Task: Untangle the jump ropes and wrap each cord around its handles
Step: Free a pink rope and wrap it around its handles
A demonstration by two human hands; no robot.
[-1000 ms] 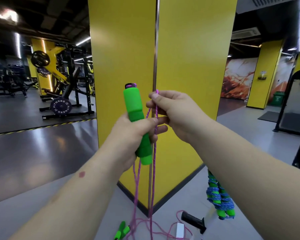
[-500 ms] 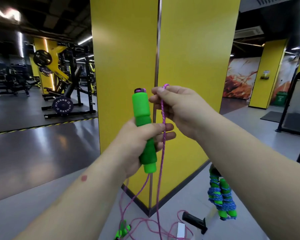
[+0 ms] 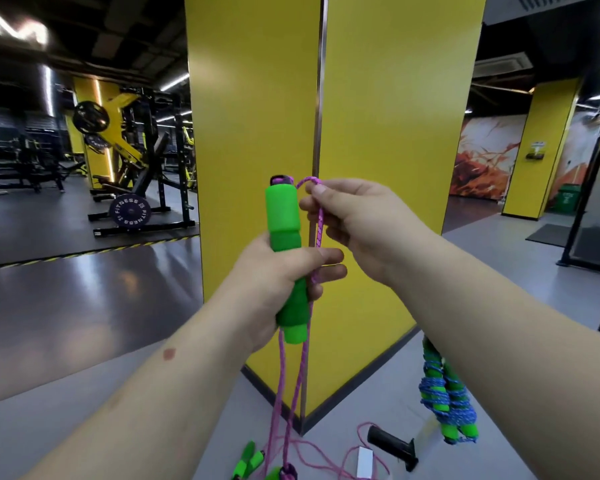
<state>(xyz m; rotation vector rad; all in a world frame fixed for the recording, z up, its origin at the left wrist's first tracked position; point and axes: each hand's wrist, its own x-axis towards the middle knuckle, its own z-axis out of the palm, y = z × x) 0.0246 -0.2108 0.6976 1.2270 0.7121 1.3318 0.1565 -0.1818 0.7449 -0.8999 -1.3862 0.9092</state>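
Note:
My left hand (image 3: 278,275) grips an upright green foam handle (image 3: 284,223) around its middle. A pink cord (image 3: 303,365) leaves the handle's top, arches over, and runs down beside it. My right hand (image 3: 357,220) pinches that cord just below the arch, close to the handle's top. Two strands of the cord hang to the floor, where the rest lies in loose loops (image 3: 326,459). The other green handle (image 3: 281,474) of this rope hangs low at the bottom edge. A second rope (image 3: 447,407), blue cord wound round green handles, stands at the lower right.
A yellow pillar (image 3: 326,133) stands directly ahead. On the grey floor lie a small pair of green handles (image 3: 248,459), a black handle (image 3: 392,446) and a white block (image 3: 364,460). Weight racks (image 3: 132,168) stand far left.
Both hands have risen. My right hand has slid up the pink cord and brought its loop close to the handle's top. The hanging handle has lifted off the floor.

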